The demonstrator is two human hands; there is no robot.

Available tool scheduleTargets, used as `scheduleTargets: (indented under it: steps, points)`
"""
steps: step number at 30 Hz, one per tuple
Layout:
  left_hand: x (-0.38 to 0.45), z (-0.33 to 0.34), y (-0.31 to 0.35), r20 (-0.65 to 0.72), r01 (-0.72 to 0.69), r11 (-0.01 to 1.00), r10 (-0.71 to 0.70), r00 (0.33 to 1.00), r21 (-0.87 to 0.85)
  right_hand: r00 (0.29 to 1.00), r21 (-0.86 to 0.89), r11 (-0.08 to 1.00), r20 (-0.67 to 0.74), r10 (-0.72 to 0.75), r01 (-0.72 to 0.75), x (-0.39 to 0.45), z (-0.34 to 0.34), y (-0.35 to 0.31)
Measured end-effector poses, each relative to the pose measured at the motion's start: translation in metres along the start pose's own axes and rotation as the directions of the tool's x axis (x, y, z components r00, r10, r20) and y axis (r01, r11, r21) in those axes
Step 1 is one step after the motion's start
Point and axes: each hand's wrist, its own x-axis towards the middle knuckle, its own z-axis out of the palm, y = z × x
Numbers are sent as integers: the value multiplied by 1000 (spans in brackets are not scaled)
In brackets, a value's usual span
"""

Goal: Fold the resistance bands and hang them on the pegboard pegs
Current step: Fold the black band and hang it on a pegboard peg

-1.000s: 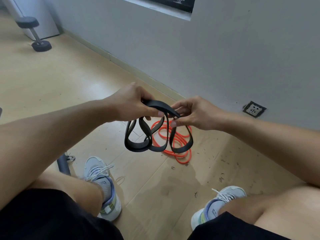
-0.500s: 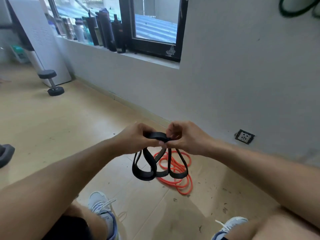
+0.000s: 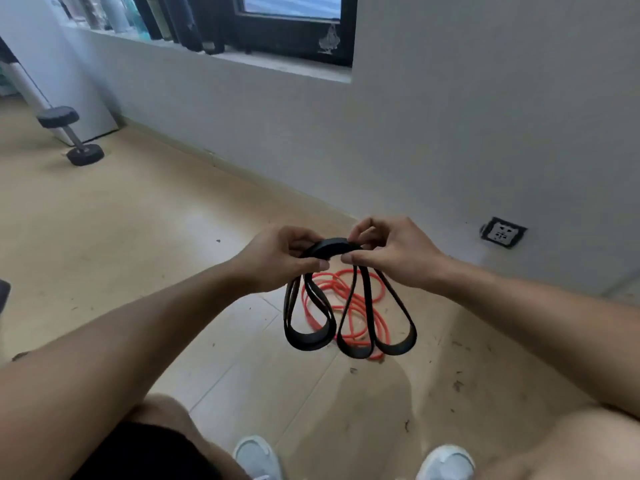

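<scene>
Hanging in mid-air between the person's knees, the black resistance band was gathered into several loops that drooped from a bunched top, and both hands held that top: the left hand had its fingers curled round the left end of the bundle, and the right hand pinched the right end between thumb and fingers. The band looked light, soft and rubbery, with a flat strap that sagged freely, so it would likely spring open if the grip slackened; the bunched crown, where all the layers met, seemed the best place to take hold. An orange band lay coiled on the wooden floor beyond, just beside the grey wall, not yet folded. Compared with half a second earlier, the hands sat a little further apart, the loops hung longer and more spread out, and the camera had tipped downward, bringing both shoes into view at the near edge.
</scene>
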Motion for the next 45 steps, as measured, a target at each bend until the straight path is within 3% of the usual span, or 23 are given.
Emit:
scheduleTargets:
  steps: [4, 10, 16, 19, 21, 24, 29, 33, 37, 45]
  points:
    - [33, 12, -16, -34, 52, 990, -57, 998, -134, 991, 214, 974, -89, 95, -74, 23, 3, 29]
    - [92, 28, -19, -293, -71, 839, -108, 950, -540, 927, 623, 781, -260, 269, -51, 76, 19, 46]
    - [150, 36, 16, -335, -37, 748, -252, 908, -663, 856, 674, 739, -377, 355, -9, 120, -16, 30]
    - [162, 14, 72, -256, 31, 711, -293, 921, -702, 816, 670, 740, -393, 424, -61, 123, -56, -14]
    - [160, -5, 110, -229, 47, 749, -261, 938, -661, 799, 651, 755, -413, 437, -76, 115, -83, -49]
    - [152, -60, 206, -155, 86, 782, -227, 961, -617, 764, 654, 748, -424, 486, -113, 107, -149, -146]
    - [127, -167, 389, 2, 142, 724, -191, 982, -675, 709, 703, 698, -423, 564, -136, 96, -249, -331]
    - [112, -233, 494, 45, 120, 765, -118, 992, -632, 694, 654, 738, -456, 558, -164, 82, -310, -444]
    - [104, -250, 548, 61, 55, 845, -26, 998, -532, 667, 601, 783, -518, 535, -162, 65, -345, -494]
    - [111, -213, 598, 110, 16, 849, 50, 993, -528, 585, 557, 810, -599, 546, -185, 26, -394, -499]
